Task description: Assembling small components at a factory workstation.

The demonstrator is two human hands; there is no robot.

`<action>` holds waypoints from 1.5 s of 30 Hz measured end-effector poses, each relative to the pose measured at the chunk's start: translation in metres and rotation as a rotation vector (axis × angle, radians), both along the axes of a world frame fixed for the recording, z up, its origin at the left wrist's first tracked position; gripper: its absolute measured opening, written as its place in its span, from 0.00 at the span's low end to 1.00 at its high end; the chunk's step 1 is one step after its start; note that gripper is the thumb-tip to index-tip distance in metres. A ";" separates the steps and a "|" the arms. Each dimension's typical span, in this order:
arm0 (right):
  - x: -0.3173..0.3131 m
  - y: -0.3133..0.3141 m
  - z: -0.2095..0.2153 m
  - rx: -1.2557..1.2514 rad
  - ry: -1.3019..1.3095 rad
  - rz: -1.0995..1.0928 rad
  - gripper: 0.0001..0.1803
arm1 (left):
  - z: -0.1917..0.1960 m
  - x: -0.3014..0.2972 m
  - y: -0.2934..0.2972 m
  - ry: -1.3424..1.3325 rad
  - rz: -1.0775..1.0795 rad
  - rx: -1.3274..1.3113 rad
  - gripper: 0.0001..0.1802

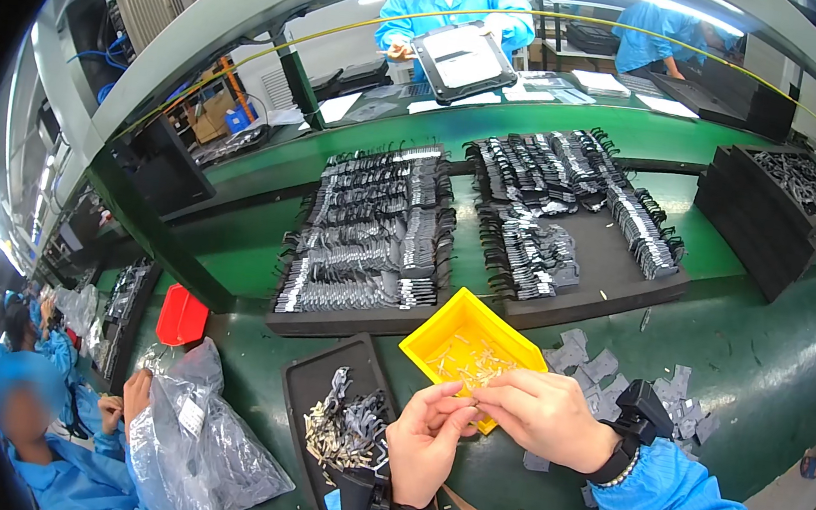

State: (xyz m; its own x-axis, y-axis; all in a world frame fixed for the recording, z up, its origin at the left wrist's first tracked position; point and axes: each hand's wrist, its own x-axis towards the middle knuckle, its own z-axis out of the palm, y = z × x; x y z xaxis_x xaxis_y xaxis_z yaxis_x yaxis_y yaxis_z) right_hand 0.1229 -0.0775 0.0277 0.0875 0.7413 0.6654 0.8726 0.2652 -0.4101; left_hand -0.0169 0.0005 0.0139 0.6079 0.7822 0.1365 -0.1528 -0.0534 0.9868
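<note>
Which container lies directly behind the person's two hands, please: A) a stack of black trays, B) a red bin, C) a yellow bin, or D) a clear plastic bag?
C: the yellow bin of small pale parts sits just beyond the left hand and right hand, which meet in front of it.

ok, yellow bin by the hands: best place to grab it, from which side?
Probably the far-right rim of the yellow bin, coming from above and the right. Its open top faces up, that corner stands bare, while both hands, left hand and right hand, cover the near edge.
</note>
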 end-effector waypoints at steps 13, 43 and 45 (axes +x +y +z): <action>0.001 0.001 -0.004 0.016 0.056 -0.129 0.08 | 0.000 0.002 0.000 -0.049 -0.004 -0.036 0.16; 0.002 0.001 0.004 -0.100 0.402 -0.160 0.04 | -0.008 0.001 0.003 -0.002 -0.018 0.102 0.15; 0.002 -0.002 0.005 -0.159 0.465 -0.083 0.05 | -0.007 0.001 0.001 0.001 -0.025 0.183 0.15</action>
State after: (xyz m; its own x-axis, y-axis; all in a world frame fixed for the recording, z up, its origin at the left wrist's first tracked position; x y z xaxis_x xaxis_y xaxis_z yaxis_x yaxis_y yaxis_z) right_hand 0.1249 -0.0790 0.0332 0.4106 0.8088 0.4211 0.6034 0.1053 -0.7905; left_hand -0.0157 0.0014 0.0066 0.6272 0.7288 0.2747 -0.1552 -0.2286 0.9611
